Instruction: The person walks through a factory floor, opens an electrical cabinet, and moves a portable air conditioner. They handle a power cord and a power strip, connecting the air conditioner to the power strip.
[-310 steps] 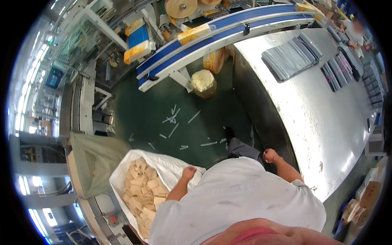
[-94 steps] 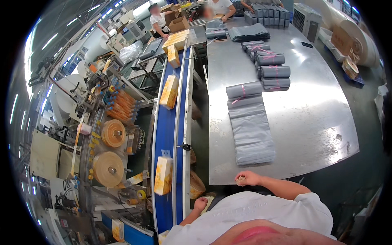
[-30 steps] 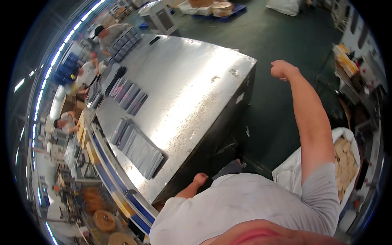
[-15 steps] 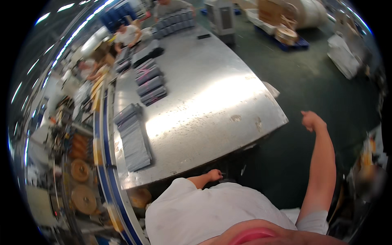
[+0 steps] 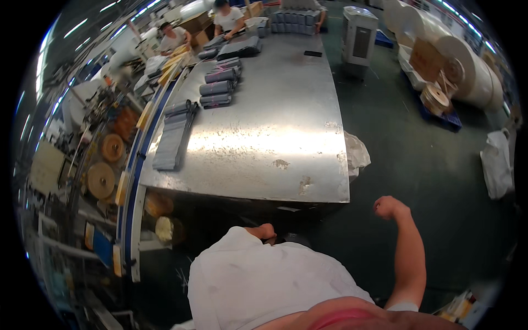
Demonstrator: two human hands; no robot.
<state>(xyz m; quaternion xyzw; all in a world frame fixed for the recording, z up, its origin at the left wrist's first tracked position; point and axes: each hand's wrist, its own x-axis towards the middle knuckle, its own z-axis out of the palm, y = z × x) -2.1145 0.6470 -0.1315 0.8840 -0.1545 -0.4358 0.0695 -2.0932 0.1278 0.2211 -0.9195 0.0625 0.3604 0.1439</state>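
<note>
Right grip [image 5: 390, 207]: fingers folded inward, nothing visibly held. Left grip [image 5: 267, 231]: too small, I cannot tell. Tabletop [image 5: 258, 151] lies ahead of both, touching neither; grey stack [image 5: 174, 140] forward-left. I'd best keep the right grip outside the near corner.

At six o'clock you wear a loose white shirt [image 5: 275, 289], its front creased and faintly marked grey. The short right sleeve [image 5: 404, 306] shows near half past four. Your left hand [image 5: 267, 231] and right hand [image 5: 391, 207] are bare.
</note>
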